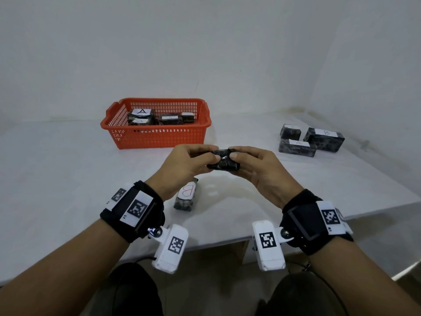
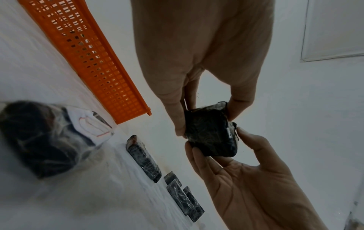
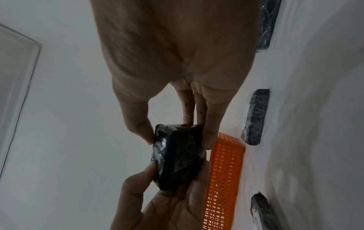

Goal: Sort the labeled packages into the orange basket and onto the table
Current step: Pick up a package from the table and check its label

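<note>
Raised above worktop (image 1: pixel 68 179), in front of orange basket (image 1: pixel 157 135): left hand (image 1: pixel 184 165) and right hand (image 1: pixel 262 169), wrists apart, fingertips meeting. Both pinching one package (image 1: pixel 224 160) by opposite ends, thumbs above, fingers beneath. Small, dark, wrapped in crinkled clear film; label not visible.

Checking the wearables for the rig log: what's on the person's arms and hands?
Bare hands and forearms, no sleeves or gloves. The left wrist and the right wrist each carry a black strap with white square-coded tags and a white camera block, also tagged, on a bracket. Thin dark cables trail below.
</note>
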The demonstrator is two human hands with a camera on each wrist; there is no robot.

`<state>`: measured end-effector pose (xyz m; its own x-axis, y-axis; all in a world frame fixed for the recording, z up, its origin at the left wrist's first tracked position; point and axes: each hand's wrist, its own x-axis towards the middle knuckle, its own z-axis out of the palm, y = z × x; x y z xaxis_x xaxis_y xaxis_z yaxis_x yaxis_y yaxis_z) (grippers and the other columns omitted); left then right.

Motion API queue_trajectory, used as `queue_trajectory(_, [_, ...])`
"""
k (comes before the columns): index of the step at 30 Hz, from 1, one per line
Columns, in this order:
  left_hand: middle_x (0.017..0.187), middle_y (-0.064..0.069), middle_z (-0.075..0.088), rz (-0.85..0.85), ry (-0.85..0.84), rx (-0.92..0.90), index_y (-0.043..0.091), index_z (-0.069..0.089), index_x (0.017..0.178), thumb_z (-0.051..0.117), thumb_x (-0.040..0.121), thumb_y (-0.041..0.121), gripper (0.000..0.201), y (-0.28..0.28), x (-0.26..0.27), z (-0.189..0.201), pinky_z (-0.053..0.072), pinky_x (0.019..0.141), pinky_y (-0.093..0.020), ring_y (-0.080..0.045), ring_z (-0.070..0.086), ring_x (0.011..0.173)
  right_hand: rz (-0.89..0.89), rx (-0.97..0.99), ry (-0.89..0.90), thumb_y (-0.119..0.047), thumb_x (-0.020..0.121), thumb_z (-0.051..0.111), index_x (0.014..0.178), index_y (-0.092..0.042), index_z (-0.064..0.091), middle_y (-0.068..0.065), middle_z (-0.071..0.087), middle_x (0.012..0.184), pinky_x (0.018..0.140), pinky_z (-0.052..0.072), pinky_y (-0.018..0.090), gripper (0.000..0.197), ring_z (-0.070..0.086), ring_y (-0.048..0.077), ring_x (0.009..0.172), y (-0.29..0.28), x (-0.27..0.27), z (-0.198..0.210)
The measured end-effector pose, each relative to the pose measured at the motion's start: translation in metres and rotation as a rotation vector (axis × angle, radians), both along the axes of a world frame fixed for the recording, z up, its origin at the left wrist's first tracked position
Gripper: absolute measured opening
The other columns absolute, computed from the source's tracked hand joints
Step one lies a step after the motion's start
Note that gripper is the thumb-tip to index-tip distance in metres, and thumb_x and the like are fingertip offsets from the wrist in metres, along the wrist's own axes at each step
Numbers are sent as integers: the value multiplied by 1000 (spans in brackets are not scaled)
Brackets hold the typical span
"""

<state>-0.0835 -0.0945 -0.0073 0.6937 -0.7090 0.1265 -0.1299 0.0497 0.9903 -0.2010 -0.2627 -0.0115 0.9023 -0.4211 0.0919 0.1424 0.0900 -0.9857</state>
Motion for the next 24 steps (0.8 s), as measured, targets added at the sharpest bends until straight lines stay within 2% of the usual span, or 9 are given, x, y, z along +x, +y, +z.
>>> queue_trajectory(2, [115, -12, 77, -33, 20, 17, 9, 73, 120, 79, 73, 34, 54, 0, 2, 1, 50, 110, -54, -26, 75, 109, -14, -15, -5, -4, 92, 71, 117, 6, 70, 20, 76, 108, 101, 57, 43, 27, 74, 27, 99, 1, 1, -1])
queue_trajectory(5, [114, -12, 77, -68, 66, 16, 2, 68, 125, 77, 76, 21, 53, 0, 5, 1, 52, 109, -46, -28, 74, 108, -52, -35, -20, 0, 89, 73, 111, 0, 72, 21, 77, 108, 100, 57, 45, 22, 75, 29, 100, 2, 2, -3])
queue_trajectory(8, [116, -11, 77, -43, -7, 49, 12, 70, 124, 77, 70, 28, 57, 2, 7, 1, 48, 109, -59, -31, 73, 111, -13, -18, -17, 1, 87, 75, 116, -1, 70, 25, 73, 118, 102, 57, 45, 30, 72, 35, 110, 3, 2, -2])
queue_trajectory(10, [116, -11, 77, -28, -75, 62, 12, 71, 126, 75, 70, 25, 58, 5, 9, 3, 54, 104, -52, -32, 73, 110, 59, 46, -9, -7, 86, 75, 120, -1, 67, 21, 74, 116, 99, 58, 42, 36, 73, 32, 108, 4, 1, 2])
queue_trajectory(12, [118, -11, 77, -40, -107, 67, 10, 69, 129, 72, 74, 15, 56, 8, 11, 5, 57, 98, -46, -31, 72, 111, 79, 107, 15, -10, 93, 69, 120, -2, 67, 16, 76, 108, 91, 61, 39, 28, 74, 28, 100, 4, 2, 6])
queue_trajectory(15, [124, -3, 75, -115, -137, 101, 15, 67, 133, 73, 79, 5, 55, 13, 15, 7, 54, 104, -54, -22, 69, 121, 68, 107, 102, -11, 100, 63, 119, 2, 69, 20, 75, 109, 82, 64, 39, 24, 74, 28, 97, 3, 7, 8])
queue_trajectory(18, [130, -1, 73, -145, -124, 98, 13, 64, 135, 71, 80, -1, 57, 15, 22, 8, 53, 108, -40, -14, 66, 126, 102, 96, 154, -10, 99, 63, 116, 4, 70, 22, 75, 109, 82, 63, 39, 23, 74, 30, 96, 5, 16, 10])
queue_trajectory(22, [127, -8, 73, -63, 18, 37, 11, 62, 135, 69, 93, 4, 43, 17, 39, 10, 60, 96, -39, -27, 72, 116, 18, 212, 96, -3, 96, 66, 102, -2, 64, 22, 74, 103, 79, 63, 43, 6, 76, 34, 88, 7, 37, 20])
queue_trajectory(24, [121, -14, 75, -8, 95, 17, 7, 64, 131, 62, 101, 12, 31, 21, 50, 13, 63, 89, -40, -33, 75, 107, -17, 216, 79, -2, 95, 67, 101, -3, 58, 21, 74, 100, 71, 63, 40, 11, 77, 38, 82, 11, 53, 27])
